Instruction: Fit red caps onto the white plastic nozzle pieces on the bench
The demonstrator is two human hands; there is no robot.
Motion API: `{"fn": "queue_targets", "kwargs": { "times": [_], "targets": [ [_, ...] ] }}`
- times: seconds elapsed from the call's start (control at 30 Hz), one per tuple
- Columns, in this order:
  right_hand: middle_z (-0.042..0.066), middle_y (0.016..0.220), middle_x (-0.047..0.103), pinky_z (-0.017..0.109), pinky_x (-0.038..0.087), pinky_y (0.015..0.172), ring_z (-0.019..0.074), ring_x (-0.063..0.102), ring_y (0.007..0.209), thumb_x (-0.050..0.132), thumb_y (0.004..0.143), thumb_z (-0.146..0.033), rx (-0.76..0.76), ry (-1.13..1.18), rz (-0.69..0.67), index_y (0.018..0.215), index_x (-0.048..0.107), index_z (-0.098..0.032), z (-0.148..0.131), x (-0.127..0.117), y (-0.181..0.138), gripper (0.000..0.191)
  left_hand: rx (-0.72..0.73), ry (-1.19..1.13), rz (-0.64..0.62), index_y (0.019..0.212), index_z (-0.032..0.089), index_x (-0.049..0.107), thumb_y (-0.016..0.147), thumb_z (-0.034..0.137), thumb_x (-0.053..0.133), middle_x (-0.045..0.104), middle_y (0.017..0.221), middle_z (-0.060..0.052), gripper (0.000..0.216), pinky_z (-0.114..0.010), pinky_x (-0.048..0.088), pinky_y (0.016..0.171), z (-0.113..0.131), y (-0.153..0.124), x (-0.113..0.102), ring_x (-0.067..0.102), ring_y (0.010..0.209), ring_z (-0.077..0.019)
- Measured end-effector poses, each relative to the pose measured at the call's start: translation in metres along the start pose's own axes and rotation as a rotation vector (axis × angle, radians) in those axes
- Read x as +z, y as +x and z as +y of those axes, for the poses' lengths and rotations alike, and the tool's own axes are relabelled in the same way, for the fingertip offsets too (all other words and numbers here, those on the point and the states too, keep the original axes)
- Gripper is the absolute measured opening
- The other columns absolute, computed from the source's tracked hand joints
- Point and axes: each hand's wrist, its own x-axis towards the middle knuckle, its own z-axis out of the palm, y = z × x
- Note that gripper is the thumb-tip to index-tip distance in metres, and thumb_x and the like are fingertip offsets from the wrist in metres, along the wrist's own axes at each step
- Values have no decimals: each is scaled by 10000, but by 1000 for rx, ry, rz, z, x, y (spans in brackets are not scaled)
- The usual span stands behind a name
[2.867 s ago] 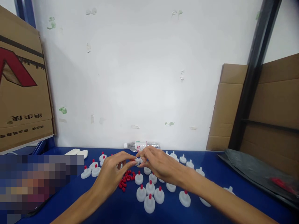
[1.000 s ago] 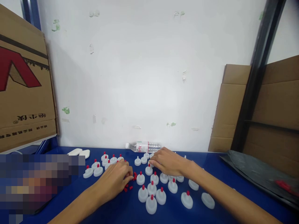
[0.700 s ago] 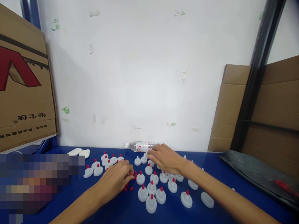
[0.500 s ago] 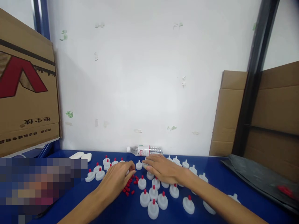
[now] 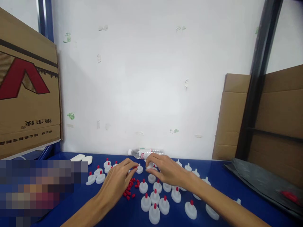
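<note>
My left hand (image 5: pixel 119 175) is closed in a pinch, with a small red cap (image 5: pixel 135 167) at its fingertips. Below those fingers lies a loose pile of red caps (image 5: pixel 129 190). Across from it, my right hand (image 5: pixel 163 168) curls its thumb and fingers around a white nozzle lid (image 5: pixel 150 164), partly hidden by the fingers. A white nozzle lid without a red cap (image 5: pixel 139 169) stands between the two hands. Several white lids with red tips (image 5: pixel 154 214) stand in front of my right hand; others lie partly under its forearm.
A clear plastic bottle (image 5: pixel 144 153) lies along the wall. Two white oval objects (image 5: pixel 87 160) rest at the back left. A large cardboard box (image 5: pixel 28 110) stands left, and a dark plastic bag (image 5: pixel 265 183) lies right. More capped lids (image 5: pixel 100 177) stand left of my left hand.
My right hand's fingers have gone from stretched over the lids to curled around one. A red cap now shows at my left fingertips. The view has shifted slightly.
</note>
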Motion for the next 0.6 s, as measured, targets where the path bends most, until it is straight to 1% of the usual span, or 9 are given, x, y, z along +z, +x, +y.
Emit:
{"fn": "queue_targets", "kwargs": {
  "times": [0.1,0.17,0.27,0.47,0.6],
  "targets": [
    [18,1008,653,288,464,740,167,604,812,541,1015,-259,-54,7,-21,1105,522,-230,-8,4,1,96,21,-24,22,1103,247,719,1006,261,478,730,1047,-40,260,-302,532,741,1,-1,1,724,864,-204],
    [20,963,634,285,460,759,174,594,838,529,1010,-233,-83,7,-31,1074,504,-223,-10,7,2,70,43,-37,13,1108,249,722,1005,256,478,726,1045,-40,265,-302,535,751,2,-1,0,723,875,-203],
    [12,912,594,274,447,747,166,555,812,501,1006,-196,-112,-1,-35,1028,485,-223,-10,11,2,38,62,-44,-19,1115,263,728,1001,235,482,722,1041,-33,273,-299,533,751,2,0,0,720,889,-202],
    [-4,871,535,254,425,742,151,491,786,442,908,-27,-162,-9,-53,955,438,-237,-10,8,2,215,16,-15,-59,1133,271,735,1008,213,463,711,1045,-37,305,-306,521,748,6,0,-2,709,863,-199],
    [-7,862,526,251,424,734,146,474,768,433,914,-29,-170,-12,-56,944,413,-241,-12,6,2,215,14,-5,-64,1123,281,747,1001,205,459,709,1045,-40,321,-289,512,703,7,0,-2,703,816,-187]
  ]
}}
